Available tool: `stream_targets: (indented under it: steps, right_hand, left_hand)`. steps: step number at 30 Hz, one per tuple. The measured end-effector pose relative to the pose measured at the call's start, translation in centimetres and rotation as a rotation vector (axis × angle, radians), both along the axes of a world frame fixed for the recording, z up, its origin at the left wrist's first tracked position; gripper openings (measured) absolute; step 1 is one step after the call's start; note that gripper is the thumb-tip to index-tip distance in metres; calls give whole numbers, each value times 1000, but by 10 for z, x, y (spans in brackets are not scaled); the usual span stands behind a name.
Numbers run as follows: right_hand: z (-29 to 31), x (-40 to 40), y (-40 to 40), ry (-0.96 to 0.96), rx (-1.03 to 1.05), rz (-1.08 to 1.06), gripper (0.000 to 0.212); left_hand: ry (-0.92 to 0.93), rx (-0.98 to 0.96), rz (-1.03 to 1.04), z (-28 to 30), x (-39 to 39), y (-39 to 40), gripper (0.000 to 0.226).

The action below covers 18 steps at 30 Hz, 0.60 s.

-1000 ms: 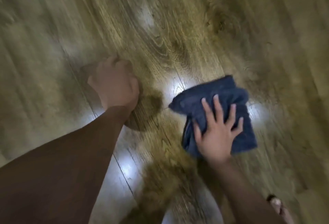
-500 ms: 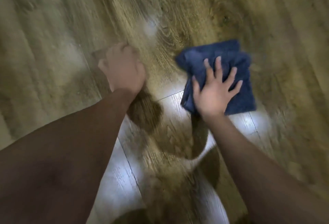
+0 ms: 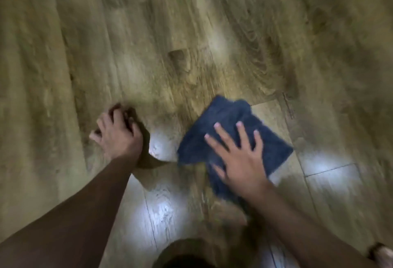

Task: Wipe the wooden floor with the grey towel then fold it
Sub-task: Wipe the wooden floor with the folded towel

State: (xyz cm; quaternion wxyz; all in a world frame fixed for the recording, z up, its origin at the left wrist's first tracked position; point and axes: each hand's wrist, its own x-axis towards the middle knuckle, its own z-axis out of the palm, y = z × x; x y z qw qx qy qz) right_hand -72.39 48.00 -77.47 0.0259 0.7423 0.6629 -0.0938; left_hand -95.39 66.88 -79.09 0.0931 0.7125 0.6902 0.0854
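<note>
A dark blue-grey towel, folded into a rough square, lies flat on the wooden floor right of centre. My right hand presses down on its near half, palm flat and fingers spread apart. My left hand rests on the bare floor to the left of the towel, fingers curled under and bearing weight, with nothing in it. The frame is blurred by motion.
Bright light patches reflect off the planks around the towel and near my arms. A dark rounded shape sits at the bottom edge. Part of a foot shows at the bottom right corner.
My right hand has slid the towel back toward me and a little rightward after pushing it away. The left hand stays planted on the floor; the view has shifted.
</note>
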Motion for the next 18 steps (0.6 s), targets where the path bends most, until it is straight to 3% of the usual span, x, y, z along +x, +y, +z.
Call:
stream_targets:
  steps: [5, 9, 13, 18]
  right_hand:
    - [-9, 107, 127, 81, 48, -526, 61]
    - [-11, 129, 180, 105, 36, -721, 64]
    - [-2, 75, 156, 48, 56, -615, 62]
    - [7, -64, 66, 20, -8, -256, 69]
  left_hand:
    - [28, 15, -41, -9, -7, -5, 39]
    - [-4, 41, -65, -6, -6, -7, 37]
    - [-8, 34, -54, -7, -7, -7, 37]
    - [-14, 41, -64, -8, -9, -5, 39]
